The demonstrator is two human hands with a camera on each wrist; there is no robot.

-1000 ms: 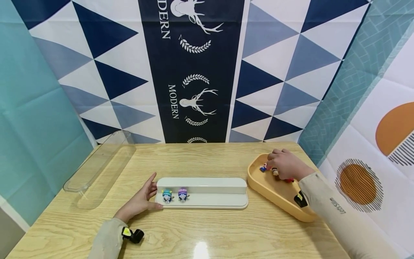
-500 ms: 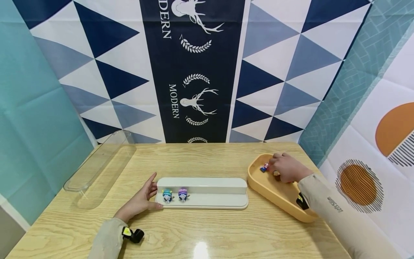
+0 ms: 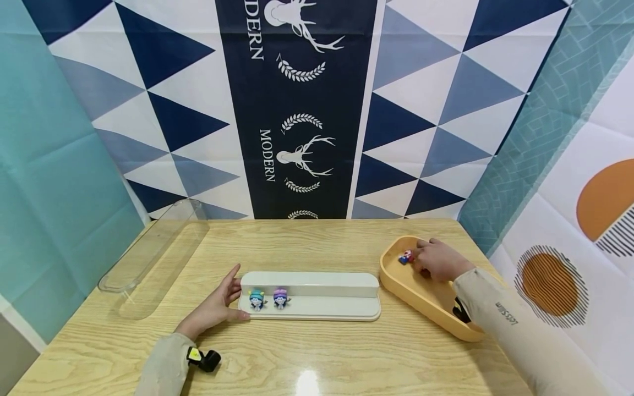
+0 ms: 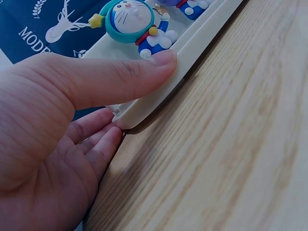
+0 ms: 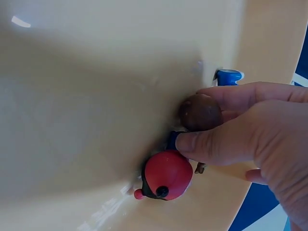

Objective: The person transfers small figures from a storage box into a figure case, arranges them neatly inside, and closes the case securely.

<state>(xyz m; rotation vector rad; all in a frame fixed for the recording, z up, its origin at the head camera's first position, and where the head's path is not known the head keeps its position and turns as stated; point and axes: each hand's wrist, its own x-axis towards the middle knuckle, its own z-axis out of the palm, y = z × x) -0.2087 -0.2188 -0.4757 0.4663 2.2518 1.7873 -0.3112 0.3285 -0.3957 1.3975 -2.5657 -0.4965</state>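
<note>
My left hand (image 3: 218, 308) holds the left end of a long white stepped display base (image 3: 327, 306), thumb over the front rim and fingers against the end. Two small Doraemon figurines stand on it, one teal-hatted (image 4: 129, 20), one purple-hatted (image 3: 280, 297). On the right, my right hand (image 3: 438, 260) reaches into a peach-orange lid-like tray (image 3: 421, 302). Its thumb and fingers pinch a figurine with a round brown head (image 5: 200, 112), partly hidden by the hand. A red-capped figurine (image 5: 168, 174) lies close by the thumb. Past the fingers lies a red-and-blue figurine (image 3: 406, 257).
A clear plastic cover (image 3: 156, 264) lies at the table's left side. The wooden table (image 3: 292, 247) backs onto a patterned wall cloth. Each wrist wears a small black camera, the left one (image 3: 204, 359) close above the tabletop.
My right hand has moved slightly right and down inside the tray, now covering the brown and red figurines seen a second ago. The left hand and base stay put.
</note>
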